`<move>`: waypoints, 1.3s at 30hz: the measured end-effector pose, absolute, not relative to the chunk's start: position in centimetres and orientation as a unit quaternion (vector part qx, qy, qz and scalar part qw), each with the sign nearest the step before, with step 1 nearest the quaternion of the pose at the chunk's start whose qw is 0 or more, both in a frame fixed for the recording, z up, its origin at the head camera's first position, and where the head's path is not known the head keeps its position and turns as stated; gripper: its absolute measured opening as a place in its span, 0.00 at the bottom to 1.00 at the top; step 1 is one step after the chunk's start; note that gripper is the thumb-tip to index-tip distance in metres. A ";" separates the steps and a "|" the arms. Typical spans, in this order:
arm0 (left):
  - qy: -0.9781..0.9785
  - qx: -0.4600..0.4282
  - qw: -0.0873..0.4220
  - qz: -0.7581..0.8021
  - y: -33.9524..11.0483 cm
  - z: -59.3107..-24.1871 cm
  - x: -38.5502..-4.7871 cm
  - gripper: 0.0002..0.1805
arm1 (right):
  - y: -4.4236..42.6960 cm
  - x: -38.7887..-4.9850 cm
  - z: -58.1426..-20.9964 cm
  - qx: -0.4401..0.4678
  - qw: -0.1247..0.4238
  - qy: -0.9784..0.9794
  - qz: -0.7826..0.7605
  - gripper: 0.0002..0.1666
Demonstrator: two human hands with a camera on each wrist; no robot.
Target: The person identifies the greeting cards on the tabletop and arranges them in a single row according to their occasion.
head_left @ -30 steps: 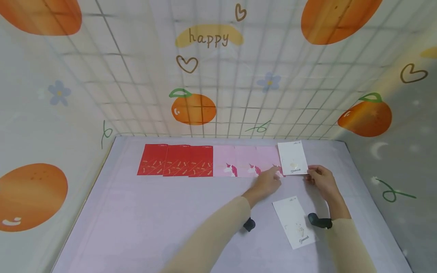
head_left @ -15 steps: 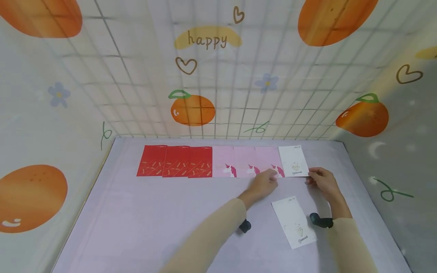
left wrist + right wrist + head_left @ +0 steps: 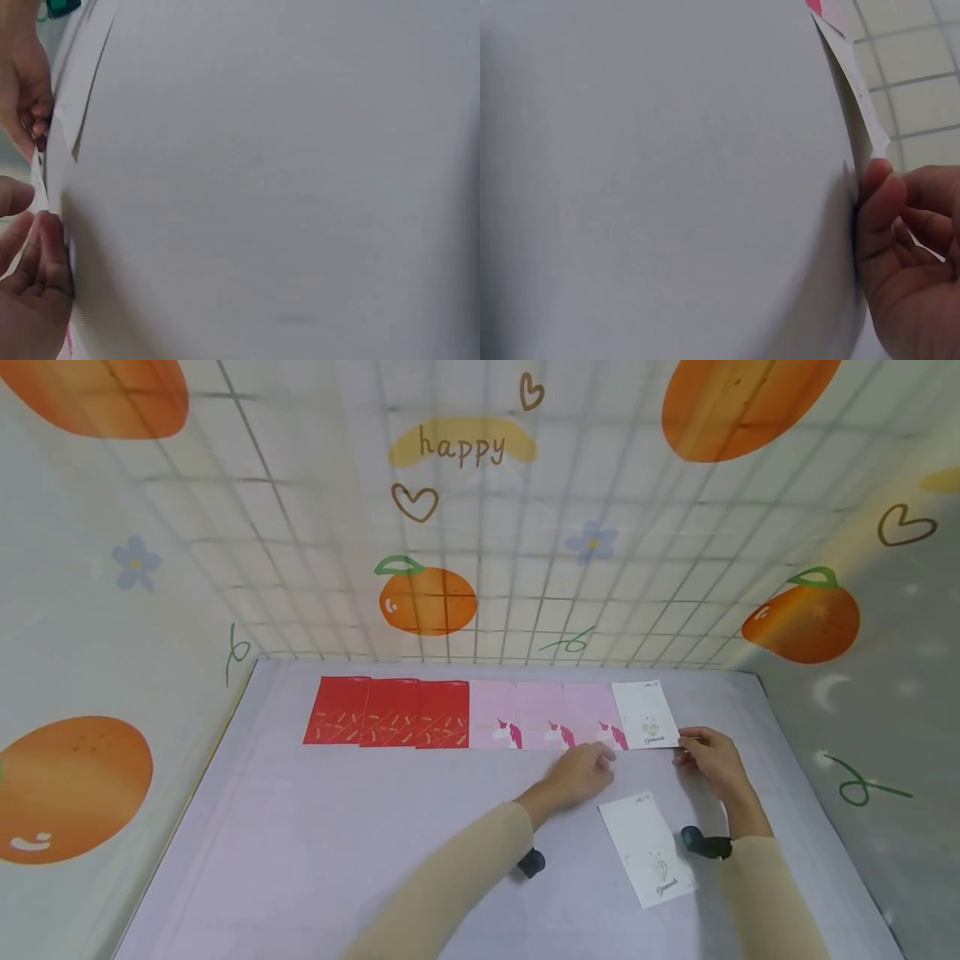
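At the right end of a row of cards lies a white card with a gold diamond print. My right hand pinches its lower right corner; in the right wrist view the card's near edge is raised slightly off the table. My left hand rests at the lower edge of the pink unicorn cards, its fingers loosely bent around nothing. The left wrist view shows the left thumb apart from the fingers. A second white card lies tilted on the table between the forearms.
Several red cards overlap at the row's left end, with pink ones following. The pale tabletop meets a grid wall behind a sheer orange-print cloth. Black wrist cameras are strapped on both arms.
The white card in the row has turned straight and slid down level with the pink cards. My left hand has drawn back a little toward me. The right hand keeps its pinch.
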State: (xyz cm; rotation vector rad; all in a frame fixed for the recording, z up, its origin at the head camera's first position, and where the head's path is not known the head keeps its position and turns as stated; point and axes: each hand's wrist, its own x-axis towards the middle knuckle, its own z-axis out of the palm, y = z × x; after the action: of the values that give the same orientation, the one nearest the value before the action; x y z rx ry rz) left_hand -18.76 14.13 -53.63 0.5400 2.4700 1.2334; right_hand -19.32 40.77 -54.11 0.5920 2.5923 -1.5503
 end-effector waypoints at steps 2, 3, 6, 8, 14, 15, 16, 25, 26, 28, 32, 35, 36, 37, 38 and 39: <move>0.867 0.202 0.165 0.424 13.7 -53.6 -18.4 0.14 | 40.7 -19.3 -54.0 0.191 0.032 0.841 -0.505 0.22; 0.867 0.207 0.166 0.422 13.5 -53.6 -18.2 0.13 | 40.6 -19.3 -54.0 0.191 0.031 0.841 -0.505 0.22; 0.867 0.214 0.169 0.416 12.9 -53.8 -17.6 0.11 | 40.4 -19.2 -53.8 0.194 0.029 0.840 -0.506 0.22; 0.868 0.216 0.172 0.413 12.6 -53.8 -17.1 0.10 | 40.3 -19.2 -53.8 0.200 0.028 0.839 -0.506 0.22; 0.876 0.211 0.184 0.392 11.9 -53.0 -15.4 0.09 | 40.2 -19.4 -53.9 0.219 0.026 0.837 -0.501 0.23; 0.878 0.209 0.185 0.388 11.8 -52.9 -15.1 0.09 | 40.2 -19.4 -54.0 0.222 0.025 0.837 -0.500 0.23; 0.881 0.205 0.186 0.384 11.7 -52.9 -14.8 0.09 | 40.2 -19.4 -54.1 0.223 0.024 0.836 -0.500 0.24; 0.891 0.189 0.178 0.372 11.5 -53.3 -13.7 0.13 | 40.1 -19.3 -54.3 0.234 0.019 0.835 -0.497 0.24; 0.891 0.190 0.177 0.372 11.5 -53.4 -13.7 0.13 | 40.0 -19.3 -54.3 0.235 0.017 0.835 -0.497 0.24; 0.892 0.194 0.174 0.369 11.5 -53.6 -13.8 0.13 | 40.0 -19.3 -54.4 0.237 0.015 0.834 -0.499 0.24; 0.896 0.200 0.170 0.358 11.6 -53.8 -13.9 0.14 | 40.0 -19.1 -54.4 0.230 0.011 0.836 -0.499 0.24; 0.898 0.201 0.169 0.353 11.7 -53.7 -13.9 0.14 | 40.0 -19.1 -54.4 0.228 0.010 0.837 -0.498 0.24; 0.899 0.200 0.168 0.352 11.7 -53.7 -13.9 0.14 | 40.0 -19.1 -54.4 0.229 0.009 0.837 -0.498 0.24; 0.900 0.200 0.168 0.350 11.7 -53.6 -13.9 0.14 | 39.9 -19.0 -54.4 0.230 0.009 0.836 -0.497 0.24; 0.900 0.199 0.168 0.349 11.7 -53.5 -13.9 0.14 | 39.9 -19.0 -54.4 0.232 0.008 0.836 -0.497 0.24; 0.901 0.198 0.168 0.347 11.7 -53.5 -13.8 0.15 | 39.9 -19.0 -54.4 0.234 0.008 0.836 -0.497 0.24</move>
State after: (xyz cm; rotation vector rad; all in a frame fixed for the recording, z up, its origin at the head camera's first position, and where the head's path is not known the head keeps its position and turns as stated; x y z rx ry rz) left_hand -13.82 11.73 -53.51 0.5640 2.5628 0.9880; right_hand -19.03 39.91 -54.37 0.7301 2.6132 -1.5523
